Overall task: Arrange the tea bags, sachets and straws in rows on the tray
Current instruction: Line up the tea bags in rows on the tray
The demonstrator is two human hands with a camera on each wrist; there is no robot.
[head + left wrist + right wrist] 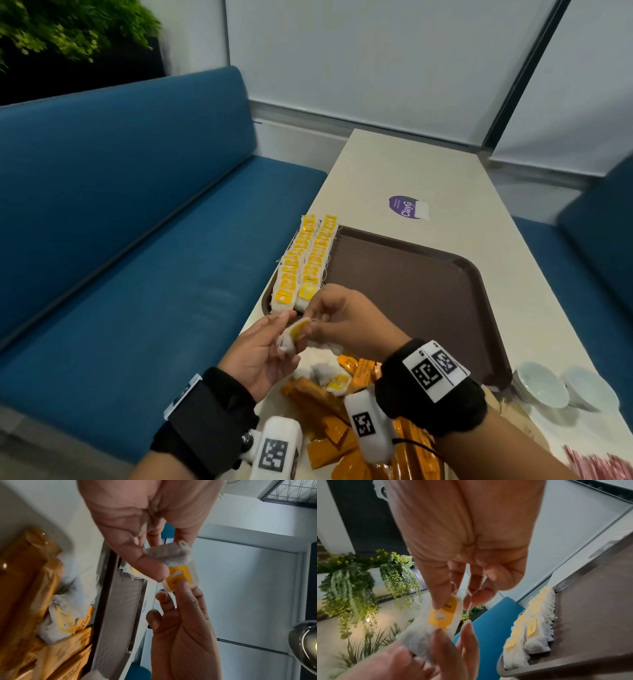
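Item: one white paper tea bag with a square yellow tag [297, 334], held in the air between both hands, above the near left corner of the table and just short of the tray. Left hand [263, 356], palm up, cradles the filled pouch end; its thumb [150, 569] presses the bag down against the fingers beneath. Right hand [337, 318] closes thumb and forefinger on the tagged end, with the white string looped across its fingertips [479, 597]. Rectangular dark brown plastic tray [411, 274] lies on the table beyond the hands; along its left edge stand two rows of like tea bags with yellow tags [308, 260], overlapped, the nearest just beside the right knuckles. Below the wrists lies a loose heap of orange foil sachets [329, 442] with further tea bags [334, 378] on top. Pale speckled table [404, 164]; two small white bowls [561, 387] near the tray's right corner; blue upholstered bench [130, 205] at left.
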